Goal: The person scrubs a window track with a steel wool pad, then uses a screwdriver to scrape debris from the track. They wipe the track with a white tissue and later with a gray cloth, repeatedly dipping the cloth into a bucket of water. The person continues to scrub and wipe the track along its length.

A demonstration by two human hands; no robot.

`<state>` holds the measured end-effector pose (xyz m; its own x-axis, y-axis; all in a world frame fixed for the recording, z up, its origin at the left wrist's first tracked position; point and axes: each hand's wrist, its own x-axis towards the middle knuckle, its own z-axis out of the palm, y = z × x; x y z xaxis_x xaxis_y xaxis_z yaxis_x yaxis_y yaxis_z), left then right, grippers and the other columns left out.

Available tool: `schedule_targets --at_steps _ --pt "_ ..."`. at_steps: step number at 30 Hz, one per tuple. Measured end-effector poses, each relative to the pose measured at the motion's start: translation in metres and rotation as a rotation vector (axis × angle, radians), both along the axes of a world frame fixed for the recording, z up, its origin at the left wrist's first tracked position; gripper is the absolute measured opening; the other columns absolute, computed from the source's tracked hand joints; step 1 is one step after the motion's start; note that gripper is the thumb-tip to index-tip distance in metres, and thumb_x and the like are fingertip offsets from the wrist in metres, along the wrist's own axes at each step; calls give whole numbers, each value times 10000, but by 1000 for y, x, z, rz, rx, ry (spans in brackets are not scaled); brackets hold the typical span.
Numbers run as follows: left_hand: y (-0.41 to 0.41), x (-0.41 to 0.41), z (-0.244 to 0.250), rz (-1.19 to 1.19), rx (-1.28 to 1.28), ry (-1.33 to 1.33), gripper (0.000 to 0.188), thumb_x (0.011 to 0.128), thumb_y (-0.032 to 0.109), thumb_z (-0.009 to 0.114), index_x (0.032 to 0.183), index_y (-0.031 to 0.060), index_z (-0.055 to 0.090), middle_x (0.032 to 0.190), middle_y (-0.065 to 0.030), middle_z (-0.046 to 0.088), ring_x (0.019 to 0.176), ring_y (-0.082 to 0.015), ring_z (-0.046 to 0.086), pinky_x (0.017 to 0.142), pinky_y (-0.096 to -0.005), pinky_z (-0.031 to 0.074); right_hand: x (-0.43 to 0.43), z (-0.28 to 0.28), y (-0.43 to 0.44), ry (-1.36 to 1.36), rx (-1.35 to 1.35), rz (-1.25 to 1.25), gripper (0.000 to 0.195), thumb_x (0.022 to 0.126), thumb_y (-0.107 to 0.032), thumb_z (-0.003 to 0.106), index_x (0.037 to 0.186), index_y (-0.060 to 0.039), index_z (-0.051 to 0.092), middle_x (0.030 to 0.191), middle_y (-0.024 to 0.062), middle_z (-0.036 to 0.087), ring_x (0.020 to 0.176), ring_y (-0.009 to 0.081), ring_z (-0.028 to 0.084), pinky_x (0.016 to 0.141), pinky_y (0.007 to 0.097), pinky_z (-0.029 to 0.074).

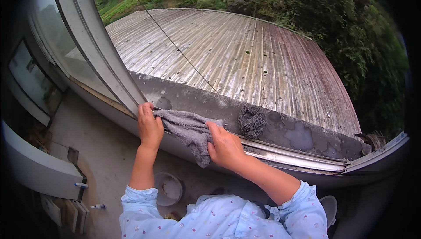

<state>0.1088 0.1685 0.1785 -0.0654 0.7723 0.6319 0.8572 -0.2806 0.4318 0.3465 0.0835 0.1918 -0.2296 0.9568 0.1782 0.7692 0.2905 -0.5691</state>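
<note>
A grey terry cloth [187, 127] is stretched over the metal window track [289, 158], with one fold hanging down on the room side. My left hand [149, 127] grips its left end, close against the foot of the sliding window frame [98, 38]. The cloth's right end is pinched by my right hand [227, 145], thumb below and fingers on top. Under the cloth, part of the track is hidden. On the concrete ledge [210, 102] outside, a dark, shaggy scrubbing pad or rag [252, 121] lies to the right of the cloth.
Beyond the ledge slopes a corrugated roof [204, 48], crossed by a thin cable [164, 35]. Below me stand a bucket [168, 189] and a white container [329, 207]. Two small bottles, one on the floor [98, 206] and one by the low wall [81, 185], are at left.
</note>
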Motion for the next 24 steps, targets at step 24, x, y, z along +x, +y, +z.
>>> schedule_targets --at_steps 24 --pt "10 -2 12 -227 -233 169 129 896 105 604 981 35 537 832 -185 628 819 -392 591 790 -487 442 -39 4 38 237 -184 224 527 789 -78 639 1264 -2 424 1149 279 576 1100 441 566 944 484 456"
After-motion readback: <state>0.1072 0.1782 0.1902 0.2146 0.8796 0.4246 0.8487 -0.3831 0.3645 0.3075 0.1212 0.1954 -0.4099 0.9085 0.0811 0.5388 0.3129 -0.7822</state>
